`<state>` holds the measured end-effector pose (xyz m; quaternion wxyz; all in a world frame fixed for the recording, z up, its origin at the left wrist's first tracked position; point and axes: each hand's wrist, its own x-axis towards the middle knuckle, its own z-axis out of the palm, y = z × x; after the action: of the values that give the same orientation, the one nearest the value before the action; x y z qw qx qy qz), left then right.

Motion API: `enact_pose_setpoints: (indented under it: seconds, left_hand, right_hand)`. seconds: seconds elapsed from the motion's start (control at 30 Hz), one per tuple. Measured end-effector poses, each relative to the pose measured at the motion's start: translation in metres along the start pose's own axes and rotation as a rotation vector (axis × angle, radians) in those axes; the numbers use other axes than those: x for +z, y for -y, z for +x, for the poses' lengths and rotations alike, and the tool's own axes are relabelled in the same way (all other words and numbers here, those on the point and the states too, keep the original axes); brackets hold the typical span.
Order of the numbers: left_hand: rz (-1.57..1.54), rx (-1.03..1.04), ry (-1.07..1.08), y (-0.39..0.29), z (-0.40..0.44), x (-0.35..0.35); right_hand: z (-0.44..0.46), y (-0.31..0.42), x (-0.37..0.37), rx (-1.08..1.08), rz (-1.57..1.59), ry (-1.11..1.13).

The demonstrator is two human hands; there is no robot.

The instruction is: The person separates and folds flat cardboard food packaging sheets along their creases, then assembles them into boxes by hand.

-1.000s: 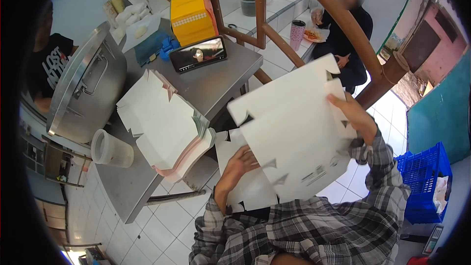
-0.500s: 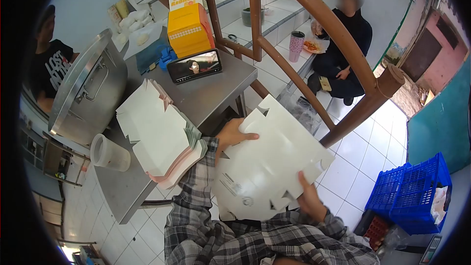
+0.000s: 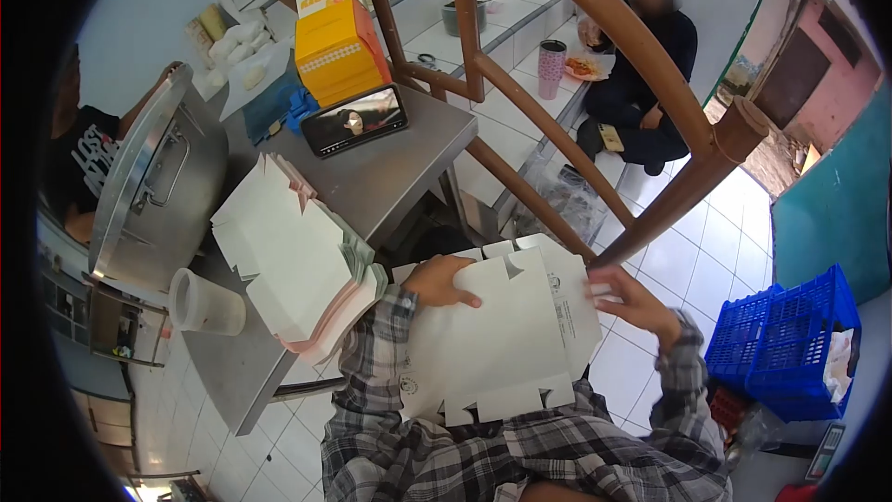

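Observation:
A flat white cardboard box blank (image 3: 488, 339) with notched flaps and small print lies across my lap. My left hand (image 3: 439, 281) grips its upper left edge, thumb on the white face. Just off the blank's right edge is my right hand (image 3: 641, 305), fingers bent and apart, slightly blurred, with nothing visible in them. To the left, a stack of cut white cardboard blanks (image 3: 288, 260) with pinkish and greenish edges sits on the metal table (image 3: 423, 144), close to my left sleeve.
On the table are a large metal pot (image 3: 167, 177), a clear plastic tub (image 3: 206, 302), a phone (image 3: 355, 121) playing video and a yellow box (image 3: 336, 51). A brown railing (image 3: 548, 125) crosses ahead. A person (image 3: 641, 74) sits by the steps; another stands left. Blue crates (image 3: 780, 344) stand right.
The blank has come down flatter onto my lap and turned, showing printed flaps at its right. My right hand has let go and moved up and right. The person at left now touches the pot's rim.

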<state>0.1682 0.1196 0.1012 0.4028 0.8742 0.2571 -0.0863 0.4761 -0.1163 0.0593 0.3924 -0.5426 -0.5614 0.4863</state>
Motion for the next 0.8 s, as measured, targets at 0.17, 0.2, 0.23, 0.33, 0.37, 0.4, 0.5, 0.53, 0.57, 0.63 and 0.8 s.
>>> enact_pose_setpoints:
  seconds: [0.17, 0.2, 0.23, 0.33, 0.37, 0.4, 0.5, 0.53, 0.57, 0.63, 0.8]
  left_hand:
    - [0.239, -0.098, -0.285, -0.03, -0.017, 0.015]
    - [0.265, -0.118, -0.317, -0.033, -0.02, 0.021]
    - [0.3, -0.105, -0.347, -0.035, -0.021, 0.031]
    - [0.357, -0.016, -0.473, -0.03, -0.017, 0.063]
    - [0.342, 0.042, -0.533, -0.019, -0.013, 0.079]
    - [0.327, 0.101, -0.587, -0.018, -0.013, 0.087]
    - [0.297, 0.126, -0.673, -0.019, -0.023, 0.105]
    - [0.31, 0.149, -0.726, -0.02, -0.023, 0.108]
    - [0.327, 0.153, -0.759, -0.028, -0.025, 0.107]
    - [0.347, 0.15, -0.802, -0.031, -0.026, 0.112]
    - [0.414, 0.113, -1.043, -0.035, -0.021, 0.138]
  right_hand:
    - [0.11, 0.08, 0.024, -0.228, -0.432, 0.155]
    - [0.133, 0.074, 0.019, -0.159, -0.497, 0.339]
    - [0.151, 0.066, 0.02, -0.09, -0.559, 0.524]
    - [0.189, 0.054, 0.038, 0.284, -0.598, 0.953]
    - [0.19, 0.022, 0.048, 0.213, -0.582, 0.991]
    - [0.178, 0.015, 0.054, 0.133, -0.619, 0.931]
    - [0.141, 0.021, 0.071, 0.001, -0.757, 0.701]
    - [0.124, 0.039, 0.076, 0.018, -0.822, 0.595]
    - [0.11, 0.053, 0.081, 0.034, -0.884, 0.482]
    - [0.091, 0.05, 0.088, 0.003, -0.907, 0.351]
    - [0.06, 0.016, 0.128, -0.101, -1.165, -0.098]
